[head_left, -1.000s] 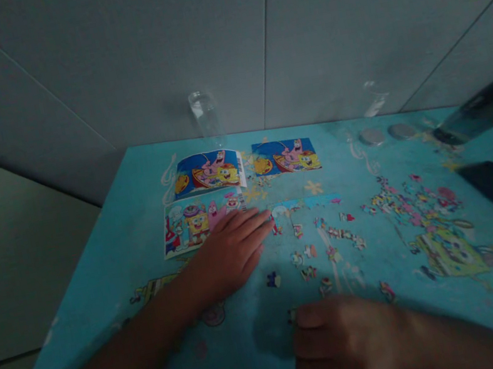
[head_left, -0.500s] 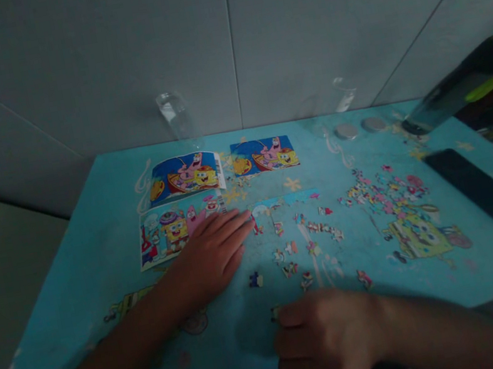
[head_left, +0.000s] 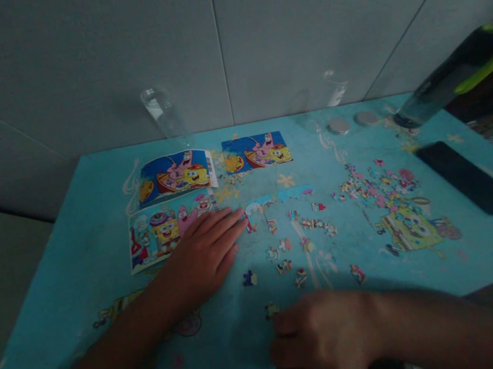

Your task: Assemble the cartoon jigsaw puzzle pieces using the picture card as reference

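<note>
My left hand (head_left: 208, 251) lies flat with its fingers stretched out, over the lower picture card (head_left: 163, 228). Its fingertips reach the left end of a partly joined strip of jigsaw puzzle (head_left: 281, 195). Near the table's front edge, my right hand (head_left: 319, 340) is curled closed; whatever may be in its fingers is hidden. Just beyond its knuckles lies a small puzzle piece (head_left: 272, 310). A dark blue puzzle piece (head_left: 250, 278) rests between the two hands, and several loose pieces (head_left: 284, 267) are scattered ahead of my right hand.
Loose puzzle pieces form a pile (head_left: 380, 186) at the right, beside a dark phone-like slab (head_left: 467, 177). Two more picture cards (head_left: 257, 152) (head_left: 173, 177) lie at the back. Behind are clear tubes (head_left: 162, 113) (head_left: 335, 89), two round lids (head_left: 338, 125) (head_left: 366, 118) and a dark bottle (head_left: 451, 75).
The whole view has shifted slightly, so the table sits a little further left and higher. The piece by my right hand shows more fully now. My left hand keeps its place on the table.
</note>
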`<state>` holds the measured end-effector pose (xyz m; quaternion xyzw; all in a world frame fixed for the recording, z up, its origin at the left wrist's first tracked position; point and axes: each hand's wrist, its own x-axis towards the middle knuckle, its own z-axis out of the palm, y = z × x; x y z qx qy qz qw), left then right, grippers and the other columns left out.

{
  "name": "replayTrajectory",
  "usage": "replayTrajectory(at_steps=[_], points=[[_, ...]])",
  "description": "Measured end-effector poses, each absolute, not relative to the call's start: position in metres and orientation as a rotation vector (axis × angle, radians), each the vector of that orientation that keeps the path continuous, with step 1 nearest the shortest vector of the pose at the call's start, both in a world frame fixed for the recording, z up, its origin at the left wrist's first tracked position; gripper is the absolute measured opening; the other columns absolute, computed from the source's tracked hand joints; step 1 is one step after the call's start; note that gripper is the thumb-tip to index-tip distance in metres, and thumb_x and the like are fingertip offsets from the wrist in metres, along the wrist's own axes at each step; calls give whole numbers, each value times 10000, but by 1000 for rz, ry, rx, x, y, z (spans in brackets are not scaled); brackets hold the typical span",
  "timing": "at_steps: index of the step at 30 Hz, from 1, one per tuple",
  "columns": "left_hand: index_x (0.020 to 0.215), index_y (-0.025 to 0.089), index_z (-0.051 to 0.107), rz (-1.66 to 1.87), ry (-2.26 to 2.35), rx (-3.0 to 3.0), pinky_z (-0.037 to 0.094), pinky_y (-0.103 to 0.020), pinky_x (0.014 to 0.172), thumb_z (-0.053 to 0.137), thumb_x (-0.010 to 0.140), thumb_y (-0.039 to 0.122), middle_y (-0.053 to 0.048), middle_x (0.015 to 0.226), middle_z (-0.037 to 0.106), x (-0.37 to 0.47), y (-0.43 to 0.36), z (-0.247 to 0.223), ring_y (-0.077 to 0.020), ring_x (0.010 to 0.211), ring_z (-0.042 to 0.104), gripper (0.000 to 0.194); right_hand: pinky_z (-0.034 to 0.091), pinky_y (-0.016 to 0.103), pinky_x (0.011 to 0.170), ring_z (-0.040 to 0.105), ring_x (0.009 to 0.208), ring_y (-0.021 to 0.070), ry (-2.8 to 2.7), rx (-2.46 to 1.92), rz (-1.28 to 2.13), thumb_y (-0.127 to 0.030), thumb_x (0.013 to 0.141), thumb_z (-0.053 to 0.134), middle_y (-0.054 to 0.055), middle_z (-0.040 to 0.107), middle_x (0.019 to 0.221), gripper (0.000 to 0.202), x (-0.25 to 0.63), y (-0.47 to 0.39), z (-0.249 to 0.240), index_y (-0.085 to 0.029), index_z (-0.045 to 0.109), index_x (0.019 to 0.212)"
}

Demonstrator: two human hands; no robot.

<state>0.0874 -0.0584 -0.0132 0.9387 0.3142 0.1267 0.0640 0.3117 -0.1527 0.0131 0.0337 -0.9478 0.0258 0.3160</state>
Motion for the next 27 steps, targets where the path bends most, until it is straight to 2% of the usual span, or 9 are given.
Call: replayTrajectory(at_steps=[4, 7, 11, 16, 19, 22, 27], points=[[1530, 246, 426, 388, 944, 2831, 335, -524, 1217, 438, 1023, 259, -37, 1590, 440, 87, -58, -13, -246, 1466, 395, 507, 367, 251, 494, 460, 525, 82, -2596, 160, 127, -290, 787, 805, -81, 403, 570, 189, 313, -154, 19, -176, 667, 725], [1534, 260, 419, 380, 940, 2825, 337, -525, 1216, 444, 1023, 261, -28, 1596, 430, 87, -59, -12, -243, 1470, 389, 511, 392, 241, 514, 452, 519, 80, -2677, 197, 171, -299, 795, 806, -81, 386, 563, 247, 314, -154, 22, -184, 623, 673], [1538, 275, 412, 369, 953, 2804, 334, -522, 1220, 452, 1021, 261, -19, 1596, 431, 87, -59, -11, -243, 1471, 390, 519, 373, 243, 495, 439, 511, 81, -2613, 147, 149, -307, 770, 824, -92, 374, 552, 249, 313, -154, 19, -194, 619, 684], [1546, 275, 401, 390, 957, 2799, 329, -517, 1224, 456, 1024, 270, -22, 1589, 441, 88, -59, -11, -240, 1464, 401, 525, 344, 241, 479, 413, 505, 74, -2549, 159, 121, -334, 735, 846, -88, 360, 546, 358, 312, -154, 16, -197, 552, 584], [1535, 264, 422, 389, 953, 2792, 325, -516, 1227, 454, 1020, 262, -32, 1588, 444, 88, -59, -10, -246, 1463, 404, 516, 343, 240, 483, 416, 518, 73, -2572, 163, 118, -319, 766, 819, -79, 371, 560, 379, 313, -154, 17, -194, 529, 557], [1527, 256, 438, 385, 951, 2780, 321, -524, 1228, 449, 1018, 259, -41, 1586, 446, 88, -60, -9, -253, 1467, 399, 508, 348, 246, 487, 405, 511, 77, -2576, 159, 143, -305, 781, 802, -81, 365, 552, 368, 313, -154, 17, -198, 522, 567], [1524, 259, 442, 395, 952, 2772, 317, -523, 1230, 447, 1017, 251, -37, 1584, 449, 89, -59, -10, -254, 1464, 401, 508, 335, 247, 478, 408, 504, 77, -2531, 140, 125, -320, 729, 847, -94, 364, 541, 358, 312, -154, 17, -201, 532, 606]])
